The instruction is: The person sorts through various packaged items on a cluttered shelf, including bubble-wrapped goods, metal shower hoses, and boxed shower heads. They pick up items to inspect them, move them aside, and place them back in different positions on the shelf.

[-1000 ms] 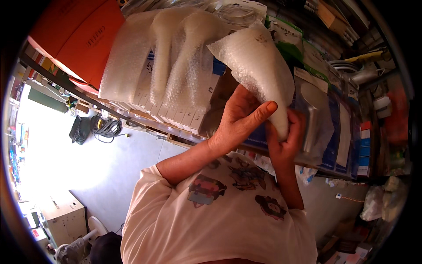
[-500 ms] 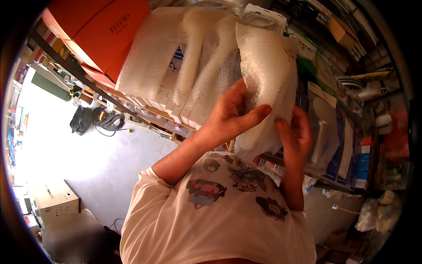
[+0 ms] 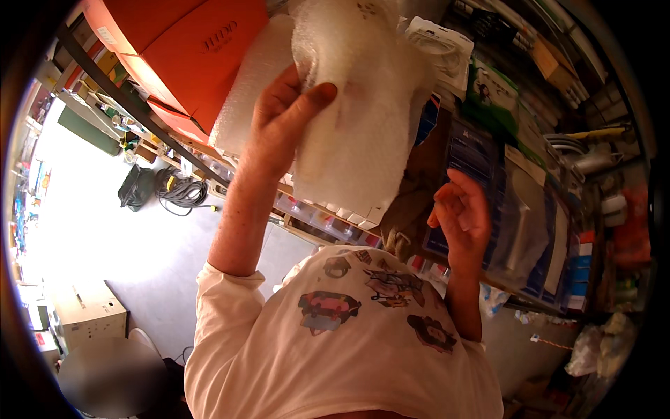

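Note:
My left hand [image 3: 280, 129] is closed on a bubble-wrapped package [image 3: 366, 140], its thumb pressed on the front and its fingers behind the left edge. The translucent wrap hangs as a long, loosely folded piece; what it encloses I cannot make out. To the right, my right hand [image 3: 462, 218] is apart from the package, with its fingers loosely bent and nothing in them. More bubble wrap [image 3: 244, 98] lies behind my left hand, mostly covered by the held package. Several small white boxes [image 3: 349, 215] show below its lower edge.
A large orange box [image 3: 188, 59] stands at the far left. On the right are flat clear-and-blue packages [image 3: 520, 216], a green packet [image 3: 488, 98] and a white packet with a coiled cable [image 3: 441, 52]. A black cable coil [image 3: 183, 192] and a black bag [image 3: 136, 187] lie on the floor.
The held package has moved left, over the other bubble wrap, with my left hand. My right hand has let go of it and stays at the right.

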A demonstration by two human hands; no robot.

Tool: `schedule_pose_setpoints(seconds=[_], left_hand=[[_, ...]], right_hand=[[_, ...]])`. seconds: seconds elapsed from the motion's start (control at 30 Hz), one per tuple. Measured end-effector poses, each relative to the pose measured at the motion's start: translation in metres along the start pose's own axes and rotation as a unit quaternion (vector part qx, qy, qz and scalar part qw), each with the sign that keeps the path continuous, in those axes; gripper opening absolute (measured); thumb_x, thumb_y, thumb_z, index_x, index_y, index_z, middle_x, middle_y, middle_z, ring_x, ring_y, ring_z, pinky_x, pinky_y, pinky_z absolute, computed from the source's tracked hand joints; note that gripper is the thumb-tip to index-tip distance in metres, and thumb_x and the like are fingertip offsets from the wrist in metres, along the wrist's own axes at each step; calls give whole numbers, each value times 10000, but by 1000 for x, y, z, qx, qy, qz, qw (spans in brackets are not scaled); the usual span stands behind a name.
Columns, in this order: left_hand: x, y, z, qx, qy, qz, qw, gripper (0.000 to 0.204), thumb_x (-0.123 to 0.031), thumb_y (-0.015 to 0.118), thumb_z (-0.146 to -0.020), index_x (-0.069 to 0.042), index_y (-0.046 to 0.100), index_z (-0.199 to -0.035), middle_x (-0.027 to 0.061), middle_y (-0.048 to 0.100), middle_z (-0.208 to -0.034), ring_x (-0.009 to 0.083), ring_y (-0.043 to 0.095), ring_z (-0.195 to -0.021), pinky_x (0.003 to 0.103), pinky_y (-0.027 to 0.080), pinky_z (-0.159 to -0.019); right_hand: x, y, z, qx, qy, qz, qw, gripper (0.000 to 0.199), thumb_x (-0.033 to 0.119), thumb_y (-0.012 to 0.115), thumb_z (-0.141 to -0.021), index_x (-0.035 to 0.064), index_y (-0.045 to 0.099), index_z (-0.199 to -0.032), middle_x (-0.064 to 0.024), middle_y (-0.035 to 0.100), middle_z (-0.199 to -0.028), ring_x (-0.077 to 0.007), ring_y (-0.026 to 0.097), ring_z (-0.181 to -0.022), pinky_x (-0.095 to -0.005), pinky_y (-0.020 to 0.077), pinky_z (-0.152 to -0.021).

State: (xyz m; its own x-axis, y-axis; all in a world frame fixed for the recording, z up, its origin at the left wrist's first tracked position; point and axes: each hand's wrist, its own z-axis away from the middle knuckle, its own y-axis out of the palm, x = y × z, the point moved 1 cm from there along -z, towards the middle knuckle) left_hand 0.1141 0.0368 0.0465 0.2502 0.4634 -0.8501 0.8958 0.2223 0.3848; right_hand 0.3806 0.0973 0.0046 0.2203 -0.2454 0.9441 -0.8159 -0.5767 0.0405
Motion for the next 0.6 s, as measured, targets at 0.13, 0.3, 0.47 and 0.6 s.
schedule_pose_setpoints(seconds=[0.13, 0.3, 0.47, 0.6], left_hand=[[-16, -39, -12, -53, -21, -51, 997, 385, -180, 615, -871, 26, 550, -1189, 96, 653, -1026, 151, 640, -886, 268, 524, -767], [-15, -72, -31, -99, -59, -90, 989, 391, -180, 632, -862, 18, 553, -1190, 99, 648, -1029, 163, 636, -901, 273, 524, -771], [-3, -85, -38, -92, -67, -82, 990, 381, -185, 641, -863, 21, 559, -1173, 84, 647, -1020, 155, 630, -895, 265, 513, -778], [-4, -84, -36, -76, -11, -206, 975, 340, -217, 638, -875, 22, 572, -1107, 64, 644, -964, 119, 599, -843, 245, 486, -740]], right_hand=[[-4, 1, 4, -15, 29, 22, 999, 394, 28, 607, -882, 15, 497, -1260, -54, 587, -950, -73, 553, -734, -217, 478, -636], [-7, 1, 6, -25, 43, 23, 998, 356, 47, 602, -893, 18, 521, -1238, -56, 598, -937, -73, 556, -735, -215, 478, -638], [-8, 3, 6, -20, 37, 42, 998, 296, 42, 596, -894, 18, 561, -1187, -56, 605, -921, -71, 560, -739, -215, 480, -647], [-8, 10, 3, -7, 25, 77, 997, 258, 25, 590, -888, 15, 586, -1146, -54, 618, -910, -68, 570, -732, -210, 474, -650]])
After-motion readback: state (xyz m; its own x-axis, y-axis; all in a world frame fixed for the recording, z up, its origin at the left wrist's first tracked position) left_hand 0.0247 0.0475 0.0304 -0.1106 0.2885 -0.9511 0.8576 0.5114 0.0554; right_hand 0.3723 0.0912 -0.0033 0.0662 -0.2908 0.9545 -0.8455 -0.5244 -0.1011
